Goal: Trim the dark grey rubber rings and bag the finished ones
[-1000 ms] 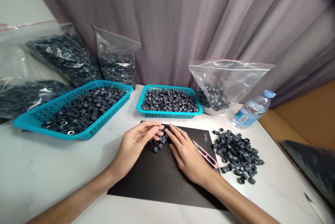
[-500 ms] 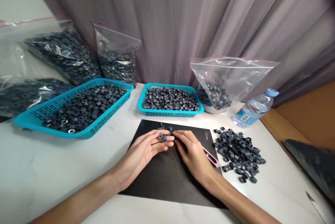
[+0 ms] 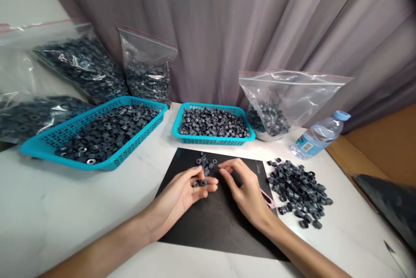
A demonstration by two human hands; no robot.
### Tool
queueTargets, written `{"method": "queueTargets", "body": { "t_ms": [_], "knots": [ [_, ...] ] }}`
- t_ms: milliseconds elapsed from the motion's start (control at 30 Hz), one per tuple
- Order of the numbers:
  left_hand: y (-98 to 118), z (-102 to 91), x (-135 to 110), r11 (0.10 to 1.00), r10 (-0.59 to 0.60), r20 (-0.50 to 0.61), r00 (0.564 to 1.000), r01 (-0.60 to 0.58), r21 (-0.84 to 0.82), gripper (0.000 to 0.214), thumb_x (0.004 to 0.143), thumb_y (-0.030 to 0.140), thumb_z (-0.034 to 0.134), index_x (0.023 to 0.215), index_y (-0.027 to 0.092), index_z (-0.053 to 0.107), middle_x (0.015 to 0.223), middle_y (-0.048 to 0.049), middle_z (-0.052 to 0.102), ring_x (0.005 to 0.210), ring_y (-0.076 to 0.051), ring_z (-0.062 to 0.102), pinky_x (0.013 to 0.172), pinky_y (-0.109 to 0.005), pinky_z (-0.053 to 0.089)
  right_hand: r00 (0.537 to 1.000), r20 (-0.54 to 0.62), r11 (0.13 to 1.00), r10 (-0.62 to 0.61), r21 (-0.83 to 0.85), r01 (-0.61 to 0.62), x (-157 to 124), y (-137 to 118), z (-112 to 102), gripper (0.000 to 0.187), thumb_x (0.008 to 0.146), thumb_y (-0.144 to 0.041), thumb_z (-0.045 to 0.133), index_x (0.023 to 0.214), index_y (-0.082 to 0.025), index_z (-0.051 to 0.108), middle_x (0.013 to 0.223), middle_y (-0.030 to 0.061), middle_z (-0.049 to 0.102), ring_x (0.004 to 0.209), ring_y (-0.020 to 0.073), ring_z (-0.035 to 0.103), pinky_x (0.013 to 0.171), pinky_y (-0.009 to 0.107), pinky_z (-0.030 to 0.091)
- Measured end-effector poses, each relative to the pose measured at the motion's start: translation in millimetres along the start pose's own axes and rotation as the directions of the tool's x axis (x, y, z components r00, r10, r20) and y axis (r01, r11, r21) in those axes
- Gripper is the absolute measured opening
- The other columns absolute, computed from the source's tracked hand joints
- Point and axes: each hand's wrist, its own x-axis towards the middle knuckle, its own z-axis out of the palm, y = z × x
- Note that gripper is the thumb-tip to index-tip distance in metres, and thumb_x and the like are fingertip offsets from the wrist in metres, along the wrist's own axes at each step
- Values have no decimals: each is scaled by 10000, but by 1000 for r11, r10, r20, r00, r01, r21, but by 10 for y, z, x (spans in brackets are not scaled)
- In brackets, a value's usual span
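My left hand [image 3: 186,189], palm turned to the right, holds a few small dark grey rings [image 3: 199,183] between its thumb and curled fingers. More loose rings [image 3: 207,164] lie in a small cluster on the black mat [image 3: 214,221], just beyond its fingertips. To the right, my right hand [image 3: 238,180] hovers over the mat with thumb and index fingertips close together in a pinch. Anything between those tips is too small to make out. A pink-handled cutter [image 3: 268,200] lies partly hidden behind the right hand.
A large heap of dark grey rings [image 3: 299,191] sits right of the mat. Behind are a blue basket of rings [image 3: 212,141], a longer blue basket [image 3: 110,166], a zip bag [image 3: 269,119] and a water bottle [image 3: 320,135]. More filled bags [image 3: 147,78] stand at the left.
My left hand has come slightly nearer to me, away from the cluster, which now shows more. The right hand has drawn apart from the left, slightly to the right. The view has shifted a little.
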Motion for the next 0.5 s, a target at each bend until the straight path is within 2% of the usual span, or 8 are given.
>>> {"method": "queueTargets", "body": {
  "t_ms": [100, 200, 367, 500],
  "knots": [
    [-64, -2, -26, 996, -87, 20, 996, 88, -30, 209, 932, 309, 610, 792, 168, 544, 782, -46, 691, 680, -104, 632, 613, -187, 467, 1000, -7, 993, 30, 117, -29, 1, -30, -25, 145, 1010, -274, 530, 1052, -224, 659, 997, 48, 672, 921, 194, 634, 831, 332, 523],
    [-106, 22, -58, 993, -113, 71, 991, 111, 38, 230, 934, 371, 605, 840, 163, 570, 738, -12, 629, 621, -89, 564, 546, -184, 392, 1000, 4, 989, 10, 149, -10, -13, -58, -42, 160, 1007, -288, 532, 1056, -231, 674, 1009, 56, 680, 941, 201, 641, 844, 340, 535],
    [-80, 69, -78, 971, -26, 117, 993, -3, 241, 272, 914, 439, 632, 943, 169, 635, 797, -8, 612, 577, -69, 444, 496, -211, 240, 996, 49, 988, -72, 141, 64, -36, -110, -53, 181, 1003, -248, 537, 1103, -241, 688, 1028, 67, 651, 963, 198, 636, 838, 335, 547],
    [-61, 56, -41, 934, 54, 137, 989, -98, 343, 315, 900, 472, 641, 943, 161, 666, 834, -22, 615, 584, -79, 399, 524, -247, 244, 988, 99, 988, -117, 113, 106, -47, -113, -49, 241, 982, -225, 579, 1207, -257, 661, 1039, 64, 635, 954, 195, 627, 847, 342, 545]
  ]
}}
